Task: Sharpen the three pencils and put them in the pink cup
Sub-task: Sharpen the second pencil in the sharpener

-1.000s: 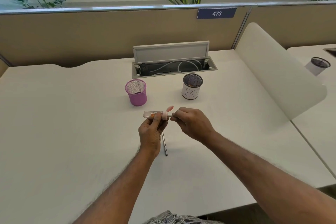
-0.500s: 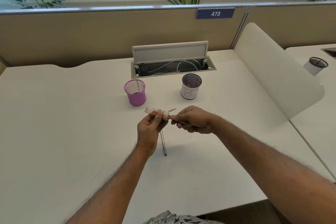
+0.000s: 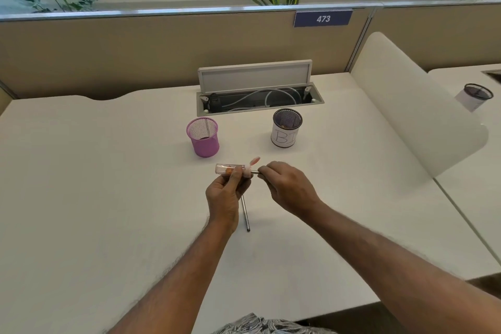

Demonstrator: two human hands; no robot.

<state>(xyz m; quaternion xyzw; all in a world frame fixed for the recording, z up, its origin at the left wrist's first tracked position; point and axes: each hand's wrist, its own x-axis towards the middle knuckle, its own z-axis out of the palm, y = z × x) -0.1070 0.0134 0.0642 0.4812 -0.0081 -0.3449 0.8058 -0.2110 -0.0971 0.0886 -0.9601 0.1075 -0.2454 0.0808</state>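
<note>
My left hand point(image 3: 227, 192) holds a clear tube-shaped sharpener point(image 3: 226, 168) with a pink flip cap, orange shavings inside it. My right hand point(image 3: 288, 187) grips a dark pencil point(image 3: 254, 171) whose tip is pushed into the sharpener's right end; most of that pencil is hidden in my fist. A second dark pencil point(image 3: 245, 213) lies on the white desk point(image 3: 108, 198) just below my left hand. The pink mesh cup point(image 3: 203, 137) stands beyond my hands to the left, with a pencil leaning inside it.
A dark mesh cup wrapped in white paper marked "BI" point(image 3: 285, 128) stands right of the pink cup. Behind both is an open cable tray point(image 3: 259, 99) with its lid up. A white curved divider point(image 3: 417, 106) bounds the desk's right side, with another cup point(image 3: 475, 96) beyond.
My right hand has twisted the pencil in the sharpener, rolling back over to knuckles-up. The sharpener's pink cap has turned upward again. The pencil on the desk has not moved.
</note>
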